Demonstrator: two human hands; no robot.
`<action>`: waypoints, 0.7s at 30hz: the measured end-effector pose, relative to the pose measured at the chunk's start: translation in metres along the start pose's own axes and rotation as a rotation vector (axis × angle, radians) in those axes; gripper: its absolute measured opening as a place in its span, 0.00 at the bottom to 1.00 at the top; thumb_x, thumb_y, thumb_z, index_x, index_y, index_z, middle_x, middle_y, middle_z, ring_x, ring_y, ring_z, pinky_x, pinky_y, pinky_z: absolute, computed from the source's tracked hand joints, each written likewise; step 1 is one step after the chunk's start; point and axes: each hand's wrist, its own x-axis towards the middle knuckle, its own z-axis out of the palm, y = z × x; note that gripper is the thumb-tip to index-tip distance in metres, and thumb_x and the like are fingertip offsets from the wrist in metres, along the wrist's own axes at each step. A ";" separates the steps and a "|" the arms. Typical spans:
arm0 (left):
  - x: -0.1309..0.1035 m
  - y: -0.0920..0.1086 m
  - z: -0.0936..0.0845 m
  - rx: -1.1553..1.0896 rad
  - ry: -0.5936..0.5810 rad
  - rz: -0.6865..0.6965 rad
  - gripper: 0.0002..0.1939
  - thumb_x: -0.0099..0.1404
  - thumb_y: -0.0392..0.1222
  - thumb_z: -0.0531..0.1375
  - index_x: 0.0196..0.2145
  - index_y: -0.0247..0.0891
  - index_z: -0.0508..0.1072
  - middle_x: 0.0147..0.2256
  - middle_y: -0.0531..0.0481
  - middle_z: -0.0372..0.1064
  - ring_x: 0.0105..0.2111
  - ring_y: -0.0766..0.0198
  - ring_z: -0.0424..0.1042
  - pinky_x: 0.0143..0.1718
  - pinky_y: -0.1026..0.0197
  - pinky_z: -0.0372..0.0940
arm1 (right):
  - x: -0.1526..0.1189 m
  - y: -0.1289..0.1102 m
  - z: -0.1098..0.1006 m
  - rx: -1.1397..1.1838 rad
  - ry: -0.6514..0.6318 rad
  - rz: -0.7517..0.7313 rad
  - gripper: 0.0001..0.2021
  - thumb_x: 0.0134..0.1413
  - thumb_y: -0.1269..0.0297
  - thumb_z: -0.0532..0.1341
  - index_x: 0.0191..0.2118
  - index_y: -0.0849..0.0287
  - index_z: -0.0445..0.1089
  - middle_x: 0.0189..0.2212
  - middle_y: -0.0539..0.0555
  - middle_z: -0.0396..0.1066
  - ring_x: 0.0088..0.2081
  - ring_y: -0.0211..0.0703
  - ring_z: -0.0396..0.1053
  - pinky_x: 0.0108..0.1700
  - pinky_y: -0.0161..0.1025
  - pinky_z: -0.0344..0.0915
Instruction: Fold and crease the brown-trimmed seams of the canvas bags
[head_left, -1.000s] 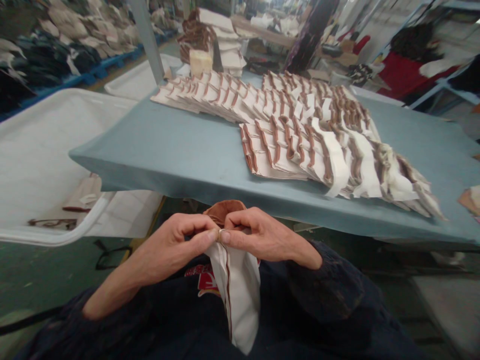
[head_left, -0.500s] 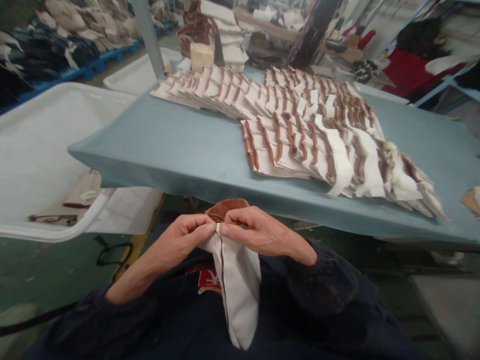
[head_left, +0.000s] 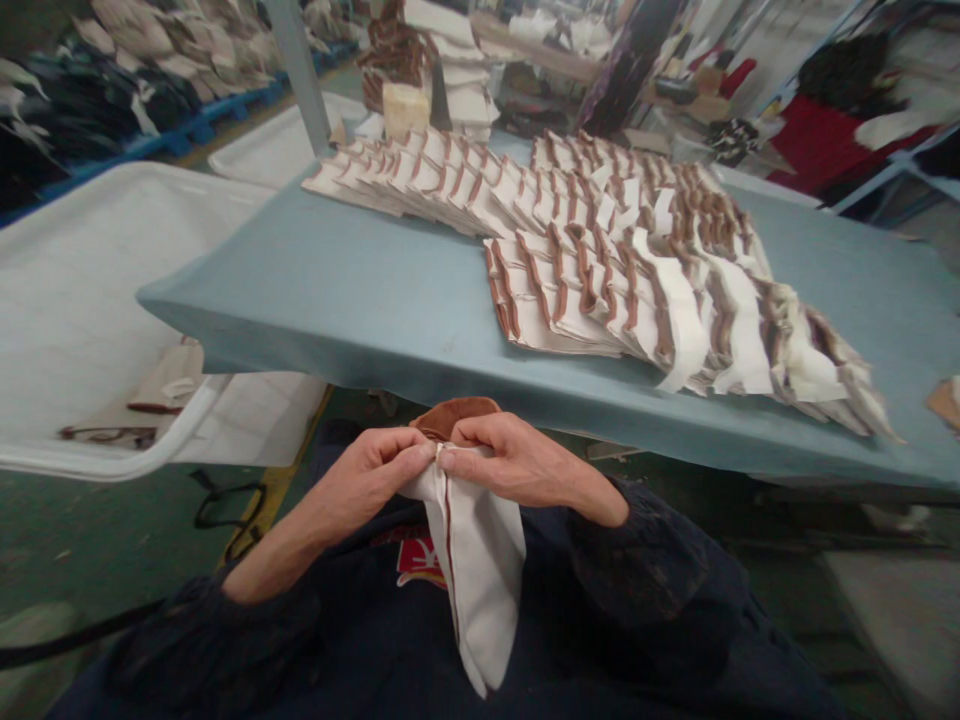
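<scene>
Just short of the blue table (head_left: 322,290), a white cloth (head_left: 487,570) pinched at its top edge.
Left hand (head_left: 364,485) and right hand (head_left: 529,460) are both clamped on it, thumbtips nearly meeting; it hangs down to a point over dark clothing (head_left: 360,640), with brown cloth (head_left: 459,412) showing just beyond the hands.

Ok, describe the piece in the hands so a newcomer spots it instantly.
Start at the big blue-green table, then drop just below its near edge to where the left hand and right hand meet. The white cloth piece pinched there hangs down, with a dark line along it. Unlike the rows of pieces on the table, it hangs alone.
</scene>
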 end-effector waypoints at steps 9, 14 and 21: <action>0.001 0.002 0.001 0.023 0.008 0.008 0.25 0.67 0.62 0.62 0.26 0.37 0.69 0.26 0.55 0.61 0.28 0.65 0.58 0.29 0.65 0.57 | -0.001 -0.004 0.000 -0.013 0.008 0.023 0.21 0.67 0.51 0.58 0.25 0.55 0.57 0.23 0.45 0.53 0.26 0.36 0.52 0.30 0.39 0.47; 0.001 0.002 0.001 0.013 0.006 -0.004 0.24 0.67 0.61 0.61 0.26 0.37 0.69 0.26 0.55 0.62 0.28 0.65 0.58 0.29 0.65 0.58 | 0.000 -0.003 0.000 -0.024 0.008 0.028 0.21 0.67 0.53 0.58 0.25 0.55 0.56 0.22 0.44 0.51 0.26 0.35 0.52 0.30 0.39 0.46; 0.001 0.000 0.000 0.025 0.020 -0.027 0.24 0.67 0.62 0.62 0.27 0.37 0.71 0.26 0.54 0.63 0.28 0.64 0.60 0.29 0.65 0.58 | 0.001 0.000 0.001 -0.040 -0.020 0.018 0.22 0.69 0.48 0.56 0.26 0.56 0.57 0.23 0.44 0.52 0.27 0.35 0.51 0.30 0.38 0.46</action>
